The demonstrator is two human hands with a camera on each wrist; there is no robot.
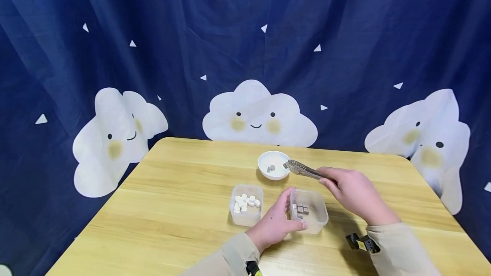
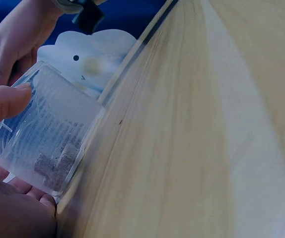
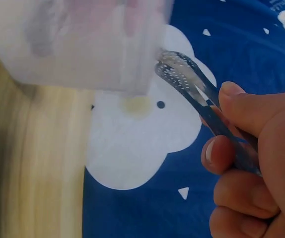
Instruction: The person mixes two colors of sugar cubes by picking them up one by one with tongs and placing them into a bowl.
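My left hand (image 1: 273, 225) grips a clear plastic container (image 1: 319, 221) on the table, thumb on the near side and fingers round the far side. Several grey cubes (image 1: 303, 209) lie inside it. My right hand (image 1: 356, 193) holds metal tongs (image 1: 303, 170) with perforated tips, thumb and fingers pressing the arms together. At the tips, a small grey cube (image 1: 285, 165) is pinched, right at the right rim of a white bowl (image 1: 274, 176). A few grey cubes (image 1: 271, 168) lie in that bowl. In the left wrist view, the container wall (image 2: 58, 99) shows between thumb and fingers.
Left of my left hand stands a second plastic container (image 1: 245, 220) with several white cubes (image 1: 245, 202) in it. All stand on a wooden table (image 1: 172, 208). Behind its far edge hangs a blue curtain (image 1: 230, 33) with cloud prints.
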